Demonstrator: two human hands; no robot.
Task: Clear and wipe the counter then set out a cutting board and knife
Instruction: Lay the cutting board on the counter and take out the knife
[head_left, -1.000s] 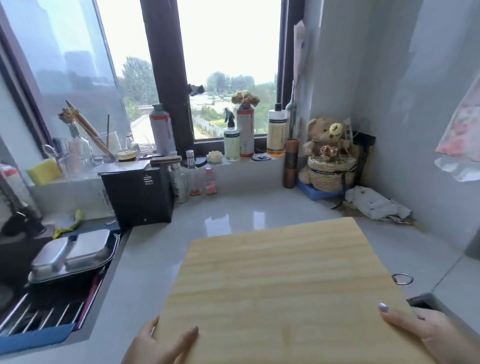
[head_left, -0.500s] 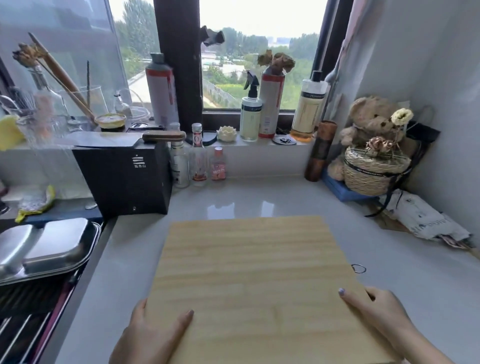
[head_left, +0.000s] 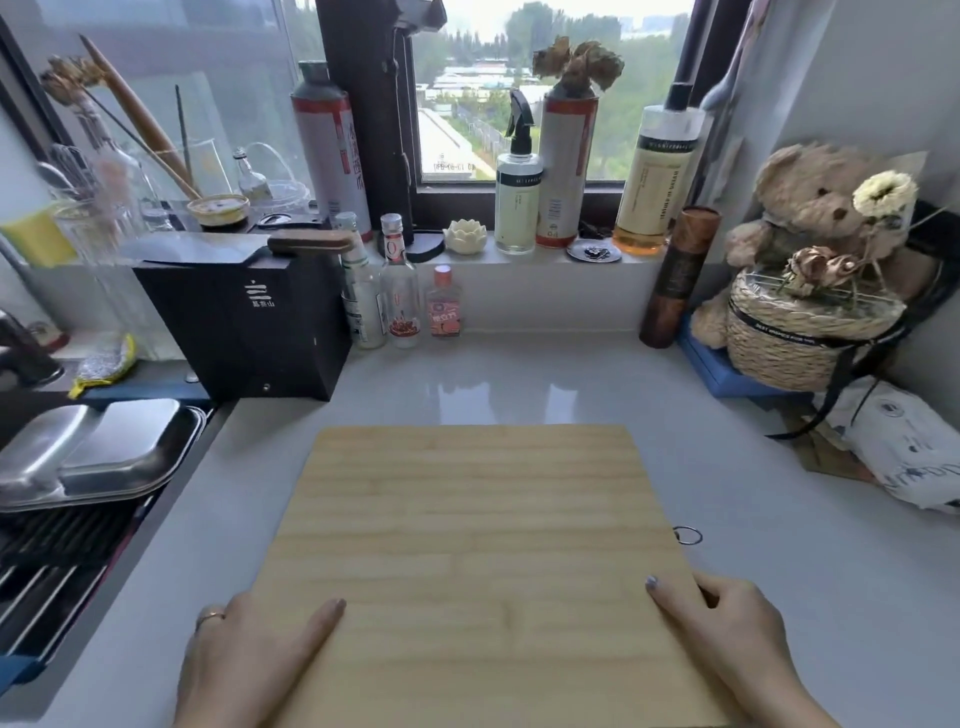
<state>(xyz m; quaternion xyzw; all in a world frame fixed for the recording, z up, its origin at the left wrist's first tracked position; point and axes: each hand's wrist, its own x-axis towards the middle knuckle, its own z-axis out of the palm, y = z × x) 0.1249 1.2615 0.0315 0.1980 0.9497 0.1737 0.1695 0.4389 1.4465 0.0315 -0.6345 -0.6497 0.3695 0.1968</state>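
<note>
Cutting board: we see the cutting board (head_left: 478, 561) lying flat on the pale counter (head_left: 810, 545), its long grain running left to right, in the middle of the near counter space.
Left hand: our left hand (head_left: 244, 660) grips the board's near left edge — thumb laid on the top face, fingers down along the side; a ring sits on one finger.
Right hand: our right hand (head_left: 727, 634) holds the near right edge the same way, thumb on top, the other fingers curled over the side.
Metal ring: a small metal ring (head_left: 687, 535) juts from the board's right edge, just beyond our right hand.
Knife: a knife (head_left: 249, 247) with a wooden handle lies flat on top of the black box (head_left: 244, 322), at the back left of the counter, well apart from the board.
Small bottles: three small bottles (head_left: 400, 291) stand just right of the box, against the sill.
Sink side: a steel tray (head_left: 98, 452) rests over the dark sink rack on our left.
Sill: a spray bottle (head_left: 517, 192) and tall containers line the window ledge.
Right corner: a teddy bear (head_left: 815, 208) sits behind a woven basket (head_left: 805, 332) — a printed bag (head_left: 914, 452) lies on the counter in front of them.
</note>
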